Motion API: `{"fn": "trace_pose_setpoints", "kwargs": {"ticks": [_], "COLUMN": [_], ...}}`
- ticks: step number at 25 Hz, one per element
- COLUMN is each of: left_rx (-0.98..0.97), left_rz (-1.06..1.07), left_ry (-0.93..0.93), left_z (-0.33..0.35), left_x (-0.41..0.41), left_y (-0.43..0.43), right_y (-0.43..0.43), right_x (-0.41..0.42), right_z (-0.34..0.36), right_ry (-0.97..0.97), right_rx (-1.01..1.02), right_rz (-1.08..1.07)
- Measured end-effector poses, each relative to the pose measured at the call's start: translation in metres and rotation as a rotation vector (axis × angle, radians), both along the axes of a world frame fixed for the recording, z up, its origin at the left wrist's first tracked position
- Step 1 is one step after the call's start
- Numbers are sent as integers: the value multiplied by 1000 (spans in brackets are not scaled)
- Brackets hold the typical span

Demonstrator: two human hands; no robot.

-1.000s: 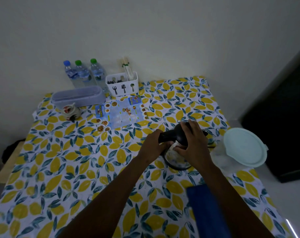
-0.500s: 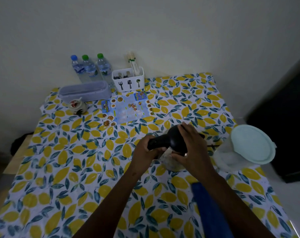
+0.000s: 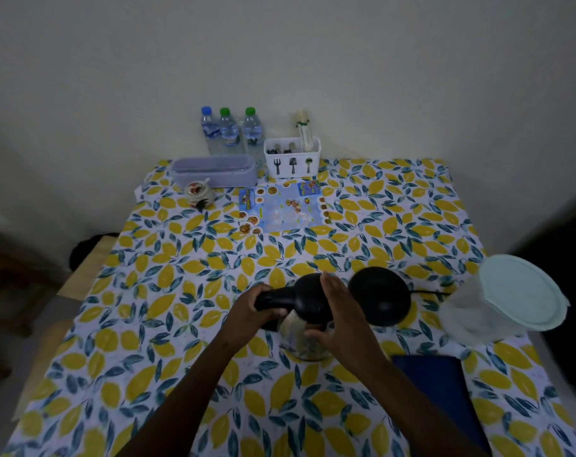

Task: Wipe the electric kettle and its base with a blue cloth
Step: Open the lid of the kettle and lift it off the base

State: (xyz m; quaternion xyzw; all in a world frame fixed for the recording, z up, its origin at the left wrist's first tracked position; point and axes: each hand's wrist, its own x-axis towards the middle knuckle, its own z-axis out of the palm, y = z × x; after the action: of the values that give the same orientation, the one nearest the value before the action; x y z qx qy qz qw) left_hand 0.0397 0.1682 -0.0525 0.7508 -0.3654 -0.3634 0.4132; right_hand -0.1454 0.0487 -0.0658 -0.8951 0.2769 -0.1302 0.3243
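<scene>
The electric kettle (image 3: pixel 304 305), black on top with a shiny steel body, stands or hangs just left of its round black base (image 3: pixel 380 296), which lies uncovered on the lemon-print tablecloth with a cord running right. My left hand (image 3: pixel 252 310) grips the kettle's black handle. My right hand (image 3: pixel 334 311) is pressed flat against the kettle's right side, fingers together. The blue cloth (image 3: pixel 436 387) lies folded on the table at the lower right, partly behind my right forearm.
A clear tub with a pale green lid (image 3: pixel 524 291) sits at the right table edge. At the back stand three water bottles (image 3: pixel 229 130), a white cutlery caddy (image 3: pixel 291 156), a grey lidded box (image 3: pixel 214 171), a small jar (image 3: pixel 199 192) and a blue menu card (image 3: pixel 283 207).
The kettle has come off its base and moved left and toward me; the round base now shows bare to its right. Both hands stayed on the kettle.
</scene>
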Motion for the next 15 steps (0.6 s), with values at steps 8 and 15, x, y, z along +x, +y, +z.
{"fn": "trace_pose_setpoints", "kwargs": {"ticks": [8, 15], "left_rx": [-119, -35], "left_rz": [-73, -40], "left_ry": [-293, -753], "left_z": [12, -3], "left_x": [-21, -62], "left_y": [-15, -39], "right_y": [0, 8], "right_x": [-25, -30], "right_z": [-14, -10], "right_ry": [347, 338], "right_rx": [-253, -216], "right_rz": [-62, -68]}}
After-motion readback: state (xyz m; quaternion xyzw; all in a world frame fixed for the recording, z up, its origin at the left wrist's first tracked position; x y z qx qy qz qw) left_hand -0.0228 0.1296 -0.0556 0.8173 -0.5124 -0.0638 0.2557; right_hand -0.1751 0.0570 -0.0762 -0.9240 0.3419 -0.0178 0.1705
